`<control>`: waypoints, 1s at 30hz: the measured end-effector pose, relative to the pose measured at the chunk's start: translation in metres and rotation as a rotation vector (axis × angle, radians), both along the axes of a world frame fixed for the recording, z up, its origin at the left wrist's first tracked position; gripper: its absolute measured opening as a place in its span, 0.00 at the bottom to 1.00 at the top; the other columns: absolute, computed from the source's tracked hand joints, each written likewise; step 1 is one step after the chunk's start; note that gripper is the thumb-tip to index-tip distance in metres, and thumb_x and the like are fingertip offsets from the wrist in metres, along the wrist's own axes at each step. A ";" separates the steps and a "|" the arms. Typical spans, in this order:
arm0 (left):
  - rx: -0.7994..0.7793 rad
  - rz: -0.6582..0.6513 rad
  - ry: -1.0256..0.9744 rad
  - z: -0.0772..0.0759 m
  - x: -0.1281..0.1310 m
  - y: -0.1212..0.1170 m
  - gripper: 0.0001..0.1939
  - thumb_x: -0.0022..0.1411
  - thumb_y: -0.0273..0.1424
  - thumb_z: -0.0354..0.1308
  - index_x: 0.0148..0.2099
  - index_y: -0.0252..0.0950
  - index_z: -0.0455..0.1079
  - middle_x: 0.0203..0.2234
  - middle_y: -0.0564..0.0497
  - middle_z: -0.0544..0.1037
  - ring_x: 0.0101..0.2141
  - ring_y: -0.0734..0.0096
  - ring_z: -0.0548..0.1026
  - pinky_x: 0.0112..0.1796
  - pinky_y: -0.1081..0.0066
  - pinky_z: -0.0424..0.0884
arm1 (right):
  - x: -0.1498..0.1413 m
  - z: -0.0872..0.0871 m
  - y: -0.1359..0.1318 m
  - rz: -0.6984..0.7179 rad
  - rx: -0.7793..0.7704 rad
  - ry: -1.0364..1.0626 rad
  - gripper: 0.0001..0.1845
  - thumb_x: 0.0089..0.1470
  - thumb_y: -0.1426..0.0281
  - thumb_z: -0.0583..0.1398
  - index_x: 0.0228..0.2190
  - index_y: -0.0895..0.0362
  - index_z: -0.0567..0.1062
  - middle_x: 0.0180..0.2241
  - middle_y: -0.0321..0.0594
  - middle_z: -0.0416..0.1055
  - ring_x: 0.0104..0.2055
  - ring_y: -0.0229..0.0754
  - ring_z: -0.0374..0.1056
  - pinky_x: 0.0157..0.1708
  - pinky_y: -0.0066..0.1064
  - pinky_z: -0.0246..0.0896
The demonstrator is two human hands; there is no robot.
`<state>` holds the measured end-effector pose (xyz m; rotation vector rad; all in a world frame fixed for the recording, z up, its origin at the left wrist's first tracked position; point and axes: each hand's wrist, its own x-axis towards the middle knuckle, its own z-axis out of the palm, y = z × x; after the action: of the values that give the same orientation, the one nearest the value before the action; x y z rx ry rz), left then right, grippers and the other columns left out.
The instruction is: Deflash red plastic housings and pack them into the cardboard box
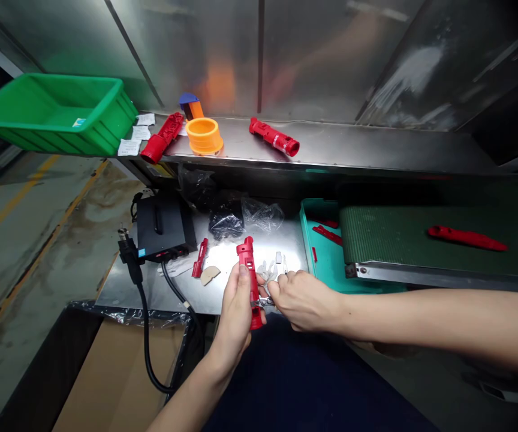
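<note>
Lower centre of frame: left hand (236, 300) clasps red tubular housing (249, 258), right hand (304, 300) curls tightly round plier-like metal tool (265, 302) at its lower part; steady housing, light squeezes probably work best.

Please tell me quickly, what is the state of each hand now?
Left hand: closed around a red part, holding it.
Right hand: closed, holding a small metal tool against that part.

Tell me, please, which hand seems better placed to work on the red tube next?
Probably the right hand: it holds the metal tool at the red tube, while the left hand grips that tube.
</note>
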<state>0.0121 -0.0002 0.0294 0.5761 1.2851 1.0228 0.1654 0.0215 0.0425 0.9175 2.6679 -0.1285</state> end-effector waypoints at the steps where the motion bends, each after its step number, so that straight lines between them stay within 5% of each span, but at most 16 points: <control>1: 0.000 -0.001 0.001 -0.001 -0.001 0.000 0.27 0.63 0.60 0.57 0.43 0.39 0.70 0.38 0.46 0.77 0.23 0.70 0.73 0.14 0.74 0.64 | -0.002 -0.002 0.000 0.002 -0.014 0.008 0.09 0.55 0.72 0.60 0.39 0.61 0.71 0.30 0.49 0.74 0.27 0.50 0.72 0.22 0.36 0.57; 7: 0.022 0.007 -0.034 -0.008 -0.010 0.007 0.26 0.63 0.58 0.59 0.43 0.38 0.70 0.36 0.48 0.77 0.21 0.73 0.71 0.13 0.74 0.67 | -0.008 -0.013 0.007 -0.077 -0.080 0.085 0.07 0.54 0.75 0.59 0.38 0.61 0.72 0.29 0.46 0.75 0.26 0.46 0.70 0.22 0.33 0.54; 11: 0.085 0.058 -0.145 -0.013 -0.027 0.017 0.21 0.65 0.49 0.63 0.51 0.40 0.70 0.37 0.49 0.78 0.27 0.68 0.77 0.19 0.74 0.73 | 0.005 -0.031 0.005 -0.246 -0.095 0.176 0.09 0.52 0.75 0.59 0.39 0.59 0.70 0.33 0.44 0.74 0.32 0.46 0.70 0.30 0.33 0.59; 14: 0.100 0.124 -0.209 -0.020 -0.048 0.024 0.19 0.66 0.43 0.64 0.51 0.37 0.71 0.38 0.47 0.78 0.34 0.65 0.79 0.25 0.72 0.77 | 0.022 -0.070 -0.010 -0.441 -0.108 0.194 0.09 0.53 0.77 0.57 0.38 0.59 0.69 0.34 0.44 0.72 0.37 0.47 0.70 0.36 0.35 0.62; 17: 0.064 0.128 -0.256 -0.025 -0.065 0.030 0.18 0.64 0.41 0.65 0.50 0.34 0.72 0.40 0.46 0.78 0.35 0.67 0.78 0.29 0.70 0.79 | 0.032 -0.129 -0.033 -0.623 -0.161 0.158 0.07 0.57 0.77 0.59 0.39 0.61 0.71 0.36 0.43 0.73 0.39 0.46 0.71 0.40 0.36 0.66; 21: 0.036 0.090 -0.316 -0.028 -0.072 0.034 0.19 0.59 0.38 0.69 0.48 0.34 0.71 0.34 0.52 0.75 0.31 0.71 0.76 0.31 0.68 0.79 | 0.032 -0.197 -0.064 -0.804 -0.236 0.110 0.11 0.64 0.63 0.64 0.42 0.59 0.75 0.43 0.41 0.74 0.45 0.46 0.72 0.48 0.44 0.69; 25: 0.064 0.031 -0.307 -0.029 -0.067 0.036 0.22 0.55 0.30 0.72 0.49 0.34 0.69 0.25 0.59 0.71 0.24 0.76 0.70 0.28 0.71 0.76 | 0.031 -0.224 -0.073 -0.930 -0.261 0.175 0.17 0.64 0.59 0.64 0.49 0.58 0.75 0.52 0.45 0.73 0.55 0.52 0.69 0.55 0.51 0.66; 30: 0.100 -0.029 -0.305 -0.029 -0.059 0.034 0.23 0.56 0.29 0.69 0.53 0.35 0.67 0.30 0.57 0.74 0.22 0.75 0.71 0.25 0.69 0.76 | 0.029 -0.236 -0.037 -1.134 -0.267 0.314 0.18 0.67 0.60 0.62 0.51 0.58 0.74 0.52 0.45 0.74 0.51 0.49 0.73 0.52 0.48 0.71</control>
<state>-0.0469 0.0343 0.0008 0.4910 0.9598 1.1088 0.1945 -0.0157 -0.1932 2.2967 1.9206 -0.8919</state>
